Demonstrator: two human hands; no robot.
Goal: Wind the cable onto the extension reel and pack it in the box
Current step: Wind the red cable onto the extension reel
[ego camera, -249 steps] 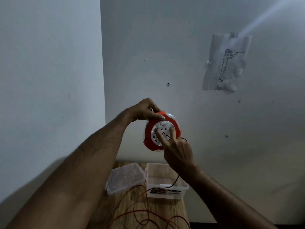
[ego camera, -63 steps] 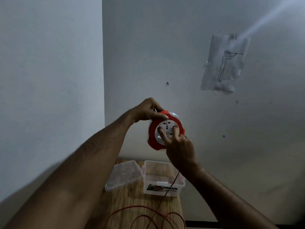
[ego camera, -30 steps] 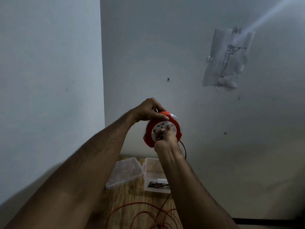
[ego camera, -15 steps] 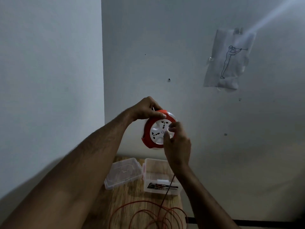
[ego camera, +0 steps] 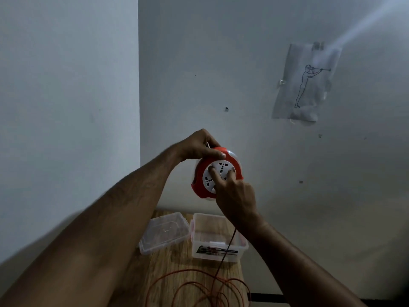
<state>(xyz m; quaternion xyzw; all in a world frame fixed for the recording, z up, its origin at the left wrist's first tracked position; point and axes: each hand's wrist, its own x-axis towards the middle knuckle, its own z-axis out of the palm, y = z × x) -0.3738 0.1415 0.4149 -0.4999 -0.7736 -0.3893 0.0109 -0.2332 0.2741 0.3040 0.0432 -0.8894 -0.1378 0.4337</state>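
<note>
Left hand [ego camera: 199,146] grips the top edge of the reel [ego camera: 218,172], fingers curled over the red rim, thumb flat on the front. Right hand [ego camera: 234,196] is on the reel's white socket face, two fingertips [ego camera: 212,171] pressed onto it; rest of that hand's grip can't be made out. Reel is held up in the air, face toward the camera, above the far end of the table [ego camera: 168,273]. Red cable [ego camera: 228,247] drops from under the right hand, crosses in front of the open clear box [ego camera: 218,238], ends in loose loops on the near part of the table. Lid [ego camera: 164,232] lies just left of the box. Paper sketch [ego camera: 304,83] on the wall, upper right.
</note>
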